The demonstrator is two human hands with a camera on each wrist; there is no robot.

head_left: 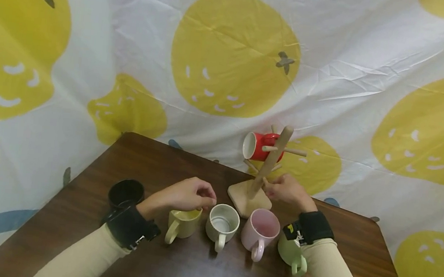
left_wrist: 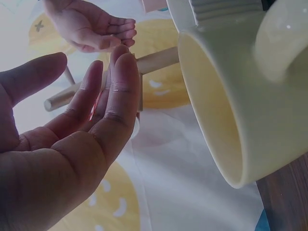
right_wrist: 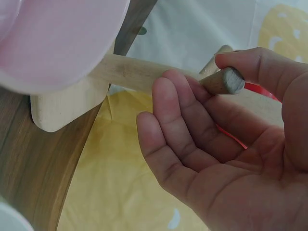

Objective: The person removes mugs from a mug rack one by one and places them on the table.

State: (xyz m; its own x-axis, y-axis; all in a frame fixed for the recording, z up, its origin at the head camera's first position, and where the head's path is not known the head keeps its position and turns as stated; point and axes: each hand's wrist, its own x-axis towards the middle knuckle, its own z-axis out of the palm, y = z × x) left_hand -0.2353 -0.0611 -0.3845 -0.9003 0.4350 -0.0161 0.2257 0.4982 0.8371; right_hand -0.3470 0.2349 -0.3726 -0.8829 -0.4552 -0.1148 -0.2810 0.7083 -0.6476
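A wooden mug tree [head_left: 270, 167] stands behind a row of mugs, with a red mug [head_left: 263, 147] hanging on an upper peg. My right hand [head_left: 287, 191] is beside the lower post. In the right wrist view its thumb and forefinger pinch the end of a wooden peg [right_wrist: 224, 81], the other fingers loosely bent. My left hand [head_left: 190, 194] hovers over the yellow mug [head_left: 183, 224], fingers loosely curved, holding nothing. To its right, a white mug [head_left: 222, 223] and a pink mug [head_left: 261, 227] stand upright, handles toward me.
A green mug [head_left: 290, 252] stands partly behind my right wrist. At the left is a black mug [head_left: 126, 194], partly hidden by my left wrist. The brown wooden table [head_left: 193, 271] ends at a cloth backdrop [head_left: 135, 36] printed with yellow fruit.
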